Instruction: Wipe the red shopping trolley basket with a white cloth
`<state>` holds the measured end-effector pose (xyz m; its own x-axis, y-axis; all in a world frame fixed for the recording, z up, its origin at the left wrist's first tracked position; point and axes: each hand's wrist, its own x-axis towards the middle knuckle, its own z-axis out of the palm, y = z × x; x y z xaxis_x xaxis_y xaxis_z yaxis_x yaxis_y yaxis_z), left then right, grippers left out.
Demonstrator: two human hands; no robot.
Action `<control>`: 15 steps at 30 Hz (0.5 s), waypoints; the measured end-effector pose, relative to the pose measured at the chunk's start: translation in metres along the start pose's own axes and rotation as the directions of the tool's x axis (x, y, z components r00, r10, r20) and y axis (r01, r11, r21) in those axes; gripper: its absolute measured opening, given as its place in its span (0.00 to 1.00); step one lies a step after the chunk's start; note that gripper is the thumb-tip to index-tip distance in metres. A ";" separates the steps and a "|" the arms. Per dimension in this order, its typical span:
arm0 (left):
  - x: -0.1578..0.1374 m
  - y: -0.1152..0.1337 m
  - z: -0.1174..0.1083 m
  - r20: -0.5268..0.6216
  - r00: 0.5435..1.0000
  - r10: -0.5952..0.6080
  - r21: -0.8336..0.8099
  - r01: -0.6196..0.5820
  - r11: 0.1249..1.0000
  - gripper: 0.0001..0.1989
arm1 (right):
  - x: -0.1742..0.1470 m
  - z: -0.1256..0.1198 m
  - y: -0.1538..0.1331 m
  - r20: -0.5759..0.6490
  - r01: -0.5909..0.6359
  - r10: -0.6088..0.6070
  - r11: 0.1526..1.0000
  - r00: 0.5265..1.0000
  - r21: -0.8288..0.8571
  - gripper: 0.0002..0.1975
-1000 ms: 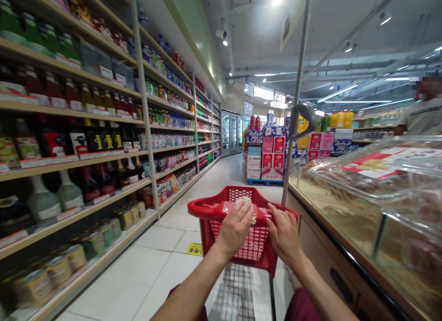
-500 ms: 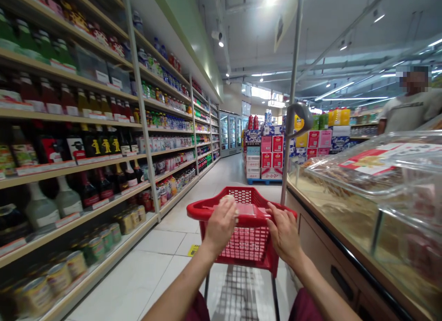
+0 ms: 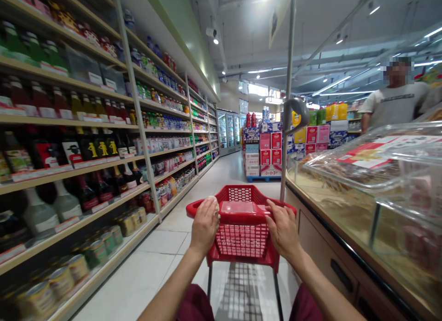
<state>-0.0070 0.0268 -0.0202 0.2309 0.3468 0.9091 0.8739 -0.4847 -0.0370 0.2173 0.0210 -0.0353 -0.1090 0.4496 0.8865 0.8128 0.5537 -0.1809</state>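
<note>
A red shopping cart [image 3: 243, 238] with a lattice basket stands before me, its handle [image 3: 241, 218] running across the near side. My left hand [image 3: 203, 224] lies over the left part of the handle, fingers pressed together. A small piece of white tissue [image 3: 212, 200] shows at its fingertips, mostly hidden under the hand. At the handle's right end, my right hand [image 3: 283, 224] has its fingers curled over the bar. A pale pink panel [image 3: 238, 207] is set in the middle of the handle.
Shelves of bottles and cans [image 3: 100, 199] line the left side. On the right runs a glass-sided counter [image 3: 331, 192] with clear-lidded food packs, close to the cart. A metal pole [image 3: 288, 81] rises at its corner. Stacked boxes [image 3: 264, 150] stand ahead; a person [image 3: 393, 104] is behind the counter.
My left hand has slid left along the cart handle with the white tissue, baring the handle's middle panel. My right hand stays at the right end.
</note>
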 end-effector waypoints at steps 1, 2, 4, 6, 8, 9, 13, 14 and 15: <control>0.000 0.002 0.000 -0.007 1.000 -0.028 0.003 0.028 1.000 0.17 | 0.000 0.001 -0.001 -0.013 -0.005 0.005 1.000 1.000 -0.004 0.20; 0.001 0.009 0.003 -0.004 1.000 -0.019 -0.003 0.019 1.000 0.16 | 0.000 0.001 -0.001 -0.026 -0.008 0.007 1.000 1.000 -0.006 0.20; 0.006 0.031 0.011 0.040 0.993 0.115 -0.042 -0.114 0.993 0.16 | 0.000 0.001 -0.001 -0.036 0.000 0.000 1.000 0.999 -0.010 0.20; 0.009 0.048 0.017 0.049 0.966 0.254 -0.080 -0.250 0.965 0.16 | 0.000 0.000 -0.001 -0.026 0.018 -0.018 1.000 0.999 -0.015 0.20; 0.007 0.044 0.014 0.036 0.960 0.279 -0.072 -0.276 0.959 0.17 | 0.000 0.000 0.001 -0.009 0.029 -0.029 0.999 1.000 -0.020 0.20; 0.003 0.035 0.011 0.026 0.969 0.245 -0.050 -0.243 0.969 0.18 | 0.000 0.000 0.001 -0.002 0.028 -0.028 0.999 1.000 -0.022 0.20; -0.006 0.004 -0.001 -0.038 0.997 0.065 0.015 -0.065 0.998 0.19 | 0.000 0.001 0.001 -0.007 -0.006 0.006 1.000 1.000 -0.023 0.20; -0.005 0.007 0.000 -0.036 0.997 0.064 0.009 -0.064 0.998 0.19 | 0.000 0.001 0.000 -0.014 -0.013 0.013 1.000 1.000 -0.022 0.20; -0.003 0.014 0.003 -0.024 0.996 0.087 -0.005 -0.087 0.996 0.19 | 0.000 0.001 0.000 -0.018 -0.014 0.014 1.000 1.000 -0.019 0.20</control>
<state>0.0063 0.0214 -0.0251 0.2954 0.2840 0.9122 0.8482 -0.5173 -0.1136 0.2165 0.0215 -0.0359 -0.0873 0.4444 0.8915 0.8248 0.5341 -0.1855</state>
